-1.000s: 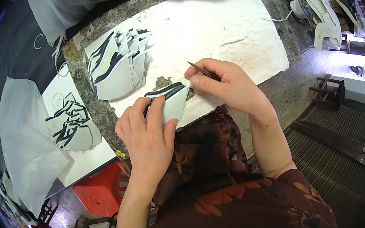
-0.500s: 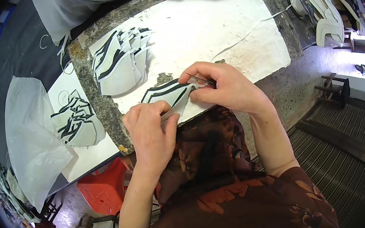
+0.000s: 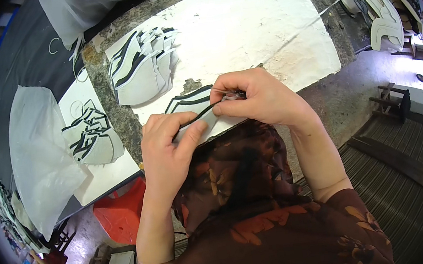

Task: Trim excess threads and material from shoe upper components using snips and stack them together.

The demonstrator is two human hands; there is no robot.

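Observation:
In my left hand (image 3: 166,140), closed thumb against fingers, is the near edge of a pale shoe upper piece (image 3: 205,125) with a black trim line. My right hand (image 3: 255,97) pinches the piece's other end. Tucked in its fingers is a thin, dark metal tool (image 3: 236,95), partly hidden, so its exact kind cannot be made out. Just beyond my hands, another pale piece with black edging (image 3: 189,98) lies on the white board (image 3: 256,26). A fanned stack of similar pieces (image 3: 137,85) rests on the board's left part.
On a lower white sheet at left sits another stack of trimmed pieces (image 3: 98,148), beside a translucent plastic bag (image 3: 40,158). A narrow white tape (image 3: 304,28) runs to a roll (image 3: 351,1) at the right. A red stool (image 3: 118,214) stands below the table's left side.
My left hand has shifted slightly left and down along the piece. The held piece's black edge now shows between my hands, lifted apart from the one behind. My right hand stays nearly in place.

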